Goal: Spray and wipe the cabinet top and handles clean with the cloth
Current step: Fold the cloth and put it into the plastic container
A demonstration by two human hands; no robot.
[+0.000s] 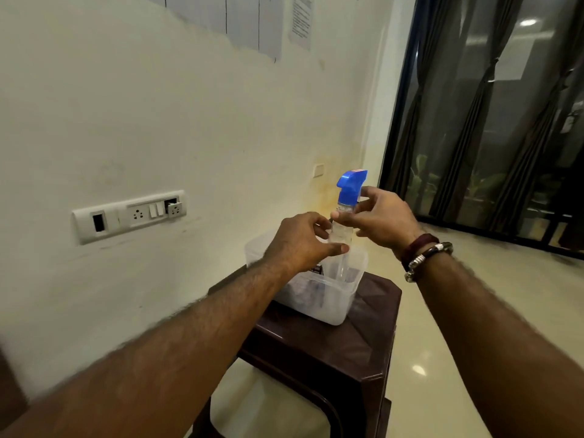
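My right hand (384, 221) pinches the bottle (343, 216) neck mid-frame above the tub (328, 306); left hand (301, 245) loose, fingers apart beside it. Weak pinch: bottle could slip into tub.

Dim, warm light; blurred, warped edges
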